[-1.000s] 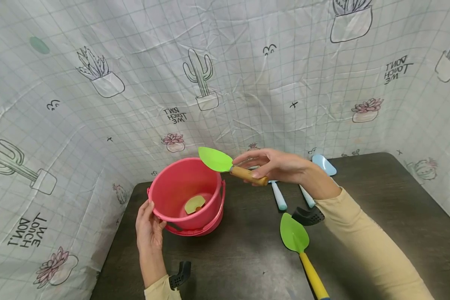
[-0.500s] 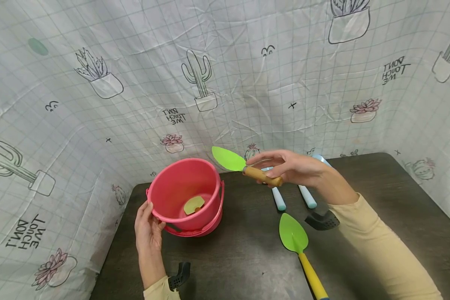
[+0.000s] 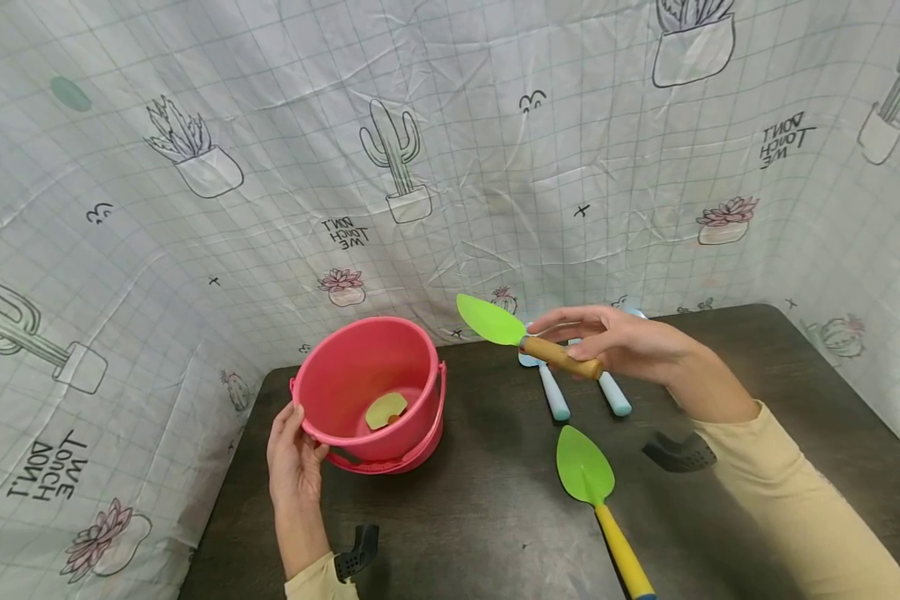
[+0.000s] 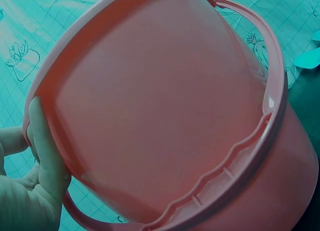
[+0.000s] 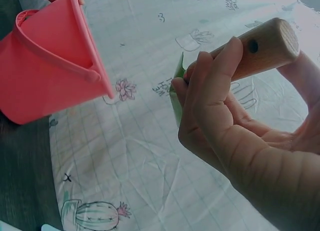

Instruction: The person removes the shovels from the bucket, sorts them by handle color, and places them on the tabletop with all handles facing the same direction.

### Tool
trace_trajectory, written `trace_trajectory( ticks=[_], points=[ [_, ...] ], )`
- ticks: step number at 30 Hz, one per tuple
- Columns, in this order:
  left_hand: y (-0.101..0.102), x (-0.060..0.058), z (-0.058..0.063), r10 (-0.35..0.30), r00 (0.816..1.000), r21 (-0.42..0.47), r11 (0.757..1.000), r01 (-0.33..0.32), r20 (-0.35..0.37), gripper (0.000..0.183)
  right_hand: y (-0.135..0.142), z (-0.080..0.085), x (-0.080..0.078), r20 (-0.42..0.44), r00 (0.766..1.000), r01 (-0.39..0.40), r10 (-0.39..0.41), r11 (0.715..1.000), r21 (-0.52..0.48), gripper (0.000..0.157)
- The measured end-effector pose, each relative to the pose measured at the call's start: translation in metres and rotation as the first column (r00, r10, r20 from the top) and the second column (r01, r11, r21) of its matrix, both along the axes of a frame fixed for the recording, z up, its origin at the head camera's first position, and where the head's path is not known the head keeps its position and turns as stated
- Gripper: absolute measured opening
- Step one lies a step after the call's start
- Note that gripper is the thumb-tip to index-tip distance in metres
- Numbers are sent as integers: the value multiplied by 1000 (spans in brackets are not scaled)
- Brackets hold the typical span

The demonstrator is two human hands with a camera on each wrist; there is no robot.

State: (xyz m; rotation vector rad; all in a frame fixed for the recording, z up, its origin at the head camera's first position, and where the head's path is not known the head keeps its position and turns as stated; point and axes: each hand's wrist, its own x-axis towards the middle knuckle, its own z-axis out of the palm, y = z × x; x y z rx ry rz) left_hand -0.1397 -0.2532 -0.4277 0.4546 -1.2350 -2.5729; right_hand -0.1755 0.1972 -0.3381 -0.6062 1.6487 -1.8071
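A pink bucket point(image 3: 412, 437) stands on the dark table at the left, tipped slightly toward me. My left hand point(image 3: 294, 458) grips its near left rim, thumb over the edge, as the left wrist view also shows. Inside the bucket lies a flat yellowish piece point(image 3: 385, 411). My right hand point(image 3: 615, 342) holds a small trowel point(image 3: 558, 357) by its wooden handle, in the air right of the bucket. Its bright green blade points up and left. In the right wrist view the fingers curl round the wooden handle point(image 5: 265, 51), and the green blade is mostly hidden behind them.
A green trowel with a yellow handle point(image 3: 621, 550) lies on the table point(image 3: 457, 533) at front right. Behind it lie two light-blue tools, one with a pale handle point(image 3: 553, 393), the other handle point(image 3: 613, 395) beside it. A cactus-print cloth point(image 3: 480, 150) hangs behind the table.
My right hand has carried the small trowel to the right, away from the bucket. My left hand keeps its hold on the rim, and the bucket has hardly moved.
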Motion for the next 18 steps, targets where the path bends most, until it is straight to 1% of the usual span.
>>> trace_trajectory(
  ticks=[7, 10, 15, 18],
  points=[
    [0, 0, 1, 9, 1000, 14, 1000, -9, 19, 25, 14, -5, 6, -5, 1000, -4, 4, 1000, -11, 44],
    [0, 0, 2, 10, 1000, 12, 1000, -10, 26, 26, 20, -9, 8, -22, 1000, 7, -7, 1000, -6, 44],
    [1, -2, 3, 21, 999, 12, 1000, -21, 40, 25, 33, -12, 13, -6, 1000, 27, -27, 999, -17, 45],
    [1, -3, 3, 24, 998, 9, 1000, -25, 51, 24, 42, -15, 16, -5, 999, 54, -54, 998, -10, 45]
  ],
)
